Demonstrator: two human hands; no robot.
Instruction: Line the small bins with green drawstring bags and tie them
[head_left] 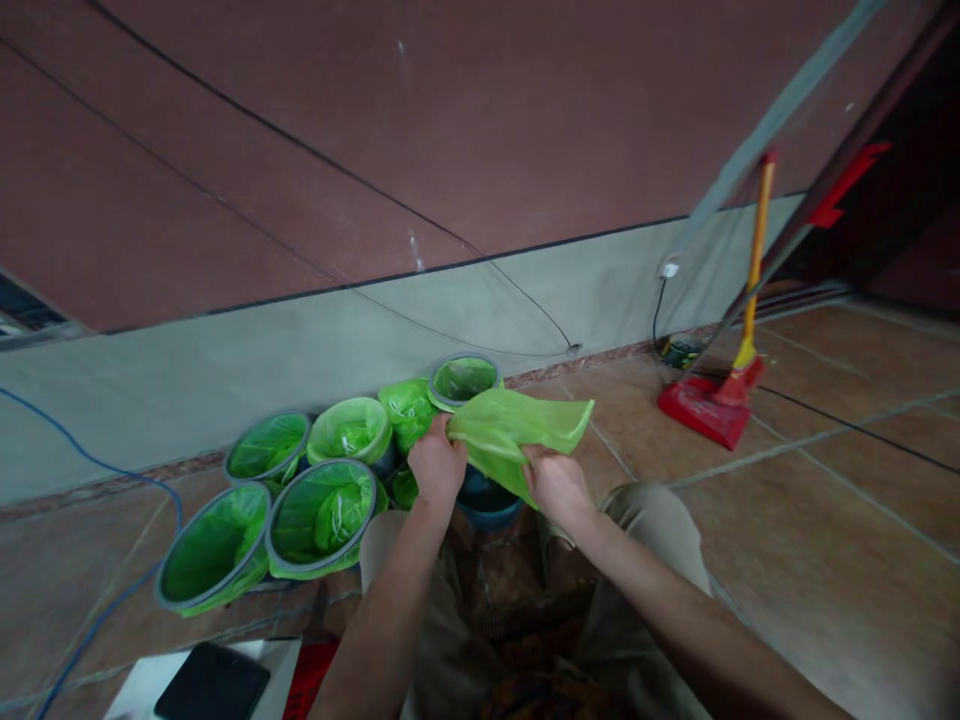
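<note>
A light green plastic bag is stretched between my two hands in front of my knees. My left hand is closed on its left edge, and my right hand grips it lower on the right. Under the bag stands a dark blue bin, partly hidden by the bag and my hands. To the left, several bins with grey rims and green bags inside stand close together, among them a front bin and a far-left one. One lined bin is just behind the held bag.
A red dustpan and a broom with a yellow handle lean at the right. A blue cable runs along the floor at left. A black phone lies at the lower left. The wall rises behind the bins.
</note>
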